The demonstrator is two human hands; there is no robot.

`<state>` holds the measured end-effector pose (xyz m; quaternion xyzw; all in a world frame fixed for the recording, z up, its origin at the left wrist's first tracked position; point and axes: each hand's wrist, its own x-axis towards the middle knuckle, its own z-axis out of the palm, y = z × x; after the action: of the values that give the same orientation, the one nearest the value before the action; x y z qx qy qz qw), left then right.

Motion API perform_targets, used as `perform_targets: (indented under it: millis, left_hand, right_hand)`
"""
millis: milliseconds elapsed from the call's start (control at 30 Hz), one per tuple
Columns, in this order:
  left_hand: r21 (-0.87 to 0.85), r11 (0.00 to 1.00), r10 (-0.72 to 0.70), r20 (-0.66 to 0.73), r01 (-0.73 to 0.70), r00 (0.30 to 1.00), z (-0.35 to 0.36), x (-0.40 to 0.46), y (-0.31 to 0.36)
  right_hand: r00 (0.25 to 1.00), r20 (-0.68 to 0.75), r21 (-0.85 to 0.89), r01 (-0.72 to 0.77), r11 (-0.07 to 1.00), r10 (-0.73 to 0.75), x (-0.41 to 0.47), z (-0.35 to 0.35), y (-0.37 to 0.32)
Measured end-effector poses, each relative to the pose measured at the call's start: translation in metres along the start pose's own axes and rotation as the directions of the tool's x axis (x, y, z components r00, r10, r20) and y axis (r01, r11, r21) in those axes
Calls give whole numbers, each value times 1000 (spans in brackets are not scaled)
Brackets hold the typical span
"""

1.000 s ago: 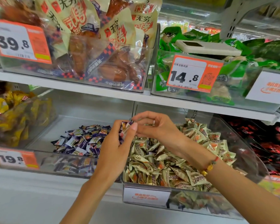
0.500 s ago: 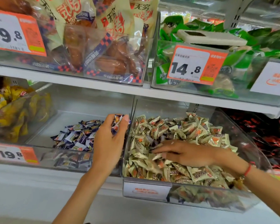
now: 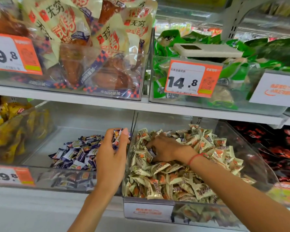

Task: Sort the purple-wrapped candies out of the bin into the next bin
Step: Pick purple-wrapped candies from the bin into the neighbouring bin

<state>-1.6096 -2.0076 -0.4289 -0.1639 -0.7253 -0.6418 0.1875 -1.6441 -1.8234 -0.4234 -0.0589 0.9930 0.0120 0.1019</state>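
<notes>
A shop, self-serve snack aisle. Two white shelves [image 3: 107, 104] carrying clear plastic bins [image 3: 241, 148] of wrapped sweets and packaged food. Orange-and-white price tags [image 3: 192, 78] clipped to bin fronts above the fingers [image 3: 122, 133], reading 14.8 and 19.8. Printed Chinese brand packaging [image 3: 107, 36] stacked in the upper row.

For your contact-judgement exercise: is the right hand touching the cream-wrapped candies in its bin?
Touching. The head view shows the right hand lying on the cream-wrapped candies, its fingers dug in among the wrappers, with no gap.
</notes>
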Motion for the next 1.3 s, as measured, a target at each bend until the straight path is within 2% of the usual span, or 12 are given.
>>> perform_targets:
  millis: [133,267,367,500,567,633,767,867,967,1033,1100,1300]
  left_hand:
    - [-1,1000,-20,-13,20,1000,-2,1,-1]
    - [18,1000,-2,-2,2,1000,-5,1,-2]
    - [27,1000,5,19,-6,1000,-5,-1,3]
    - [15,1000,-7,29,6,1000,-4,-3,6]
    - [8,1000,-10,31,10,999,-2,-4,6]
    - [4,1000,-11,33,11,999,-3,-5,7]
    - [4,1000,-10,22,10,1000,-5,-4,5]
    - [9,1000,-17,7,17,1000,-7,-2,1]
    - [14,1000,-16,9,16,1000,-9,0,1]
    - [14,1000,-15,5,15,1000,-10,0,1]
    - [9,1000,-21,1,21,1000,-11,1,1]
    - [7,999,-38,19,38,999,-15,1,-4]
  right_hand:
    - [994,-108,64,33,997,-26,-2,1,6]
    - [974,-209,456,23,890,82,-23,-9,20]
    - [979,-204,591,117,798,8,-47,-21,26]
    - [988,108,493,39,869,-106,-64,-22,20]
    - [987,130,296,51,954,-93,-60,-15,14]
    - [993,87,200,67,978,-86,-50,-10,11]
    - [990,-140,354,29,935,23,-36,-24,18]
    - [963,-260,284,2,959,75,-29,-35,23]
    - [994,-105,297,50,954,-19,-26,-31,19]
    - [993,81,204,64,977,-82,-26,-18,8]
    - [988,131,95,74,993,-86,-23,-6,2]
    - [1000,18,423,-12,906,5,-32,-16,22]
